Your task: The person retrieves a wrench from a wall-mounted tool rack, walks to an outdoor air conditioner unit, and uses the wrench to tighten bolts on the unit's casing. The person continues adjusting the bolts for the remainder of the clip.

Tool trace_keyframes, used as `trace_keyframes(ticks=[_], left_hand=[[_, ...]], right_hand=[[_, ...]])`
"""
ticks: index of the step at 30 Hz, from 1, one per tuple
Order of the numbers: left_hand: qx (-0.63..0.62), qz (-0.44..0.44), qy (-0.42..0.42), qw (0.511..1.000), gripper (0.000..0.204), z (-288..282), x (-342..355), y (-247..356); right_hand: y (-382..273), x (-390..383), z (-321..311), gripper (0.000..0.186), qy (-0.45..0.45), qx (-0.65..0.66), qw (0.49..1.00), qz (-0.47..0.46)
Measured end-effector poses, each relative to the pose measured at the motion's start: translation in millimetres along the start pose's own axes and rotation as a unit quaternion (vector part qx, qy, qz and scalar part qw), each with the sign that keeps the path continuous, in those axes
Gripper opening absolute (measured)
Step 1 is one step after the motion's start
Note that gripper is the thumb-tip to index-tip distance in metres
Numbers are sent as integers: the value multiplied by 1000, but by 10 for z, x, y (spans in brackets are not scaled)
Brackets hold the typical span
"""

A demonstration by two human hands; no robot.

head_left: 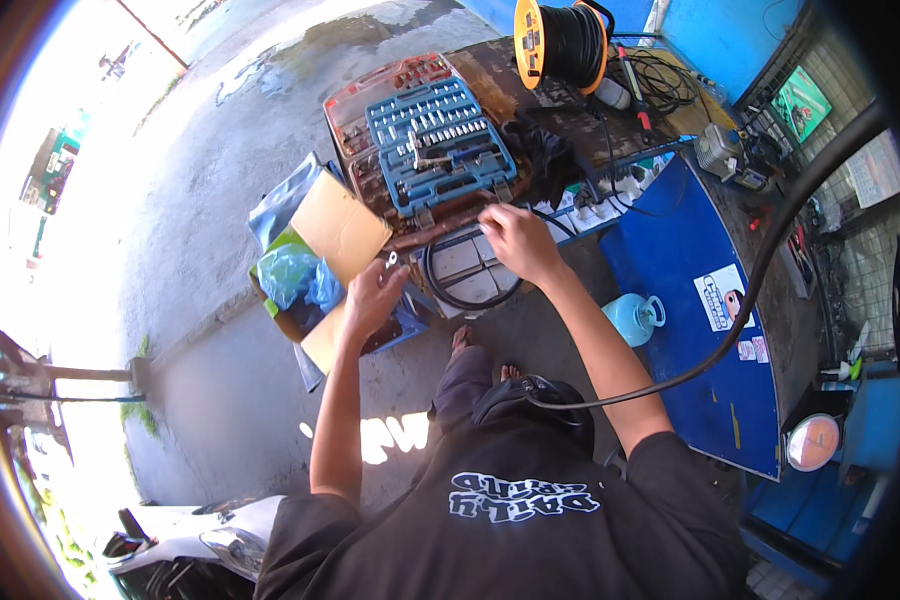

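My left hand (pixel 368 298) is closed, pinching a small shiny metal piece (pixel 391 260) that looks like a socket with a round open end. It is held beside the open cardboard box (pixel 342 222). My right hand (pixel 518 245) is raised before the tool case, its fingers curled together; whatever they may hold is hidden. Just beyond both hands lies an open blue socket set case (pixel 450 190), with rows of silver sockets and a ratchet (pixel 416 152) lying across them. Behind it is an orange-red case (pixel 360 100) with more tool pieces.
Blue plastic bags (pixel 295 277) fill the cardboard box. A black hose (pixel 460 302) loops over white tiles near my right hand. An orange cable reel (pixel 560 45) stands on the bench at the back. A light-blue gas canister (pixel 630 318) stands by the blue panel (pixel 685 400).
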State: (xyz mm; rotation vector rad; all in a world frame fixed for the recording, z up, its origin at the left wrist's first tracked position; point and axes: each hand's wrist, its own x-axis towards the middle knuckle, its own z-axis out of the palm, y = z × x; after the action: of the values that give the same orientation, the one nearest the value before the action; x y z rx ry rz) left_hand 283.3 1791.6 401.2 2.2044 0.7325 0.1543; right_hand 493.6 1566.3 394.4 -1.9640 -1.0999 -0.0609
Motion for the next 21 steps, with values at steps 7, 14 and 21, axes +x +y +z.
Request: trace_keyframes(ticks=[7, 14, 21], left_hand=[[-30, 34, -12, 999, 44, -285, 2152, 8], [149, 22, -48, 987, 56, 98, 3362, -40], [86, 20, -147, 985, 62, 140, 3593, -65]], right_hand=[[463, 1701, 1228, 18, -61, -192, 979, 5], [910, 2029, 1586, 23, -163, -259, 952, -14], [575, 2039, 1478, 25, -120, -138, 982, -44]])
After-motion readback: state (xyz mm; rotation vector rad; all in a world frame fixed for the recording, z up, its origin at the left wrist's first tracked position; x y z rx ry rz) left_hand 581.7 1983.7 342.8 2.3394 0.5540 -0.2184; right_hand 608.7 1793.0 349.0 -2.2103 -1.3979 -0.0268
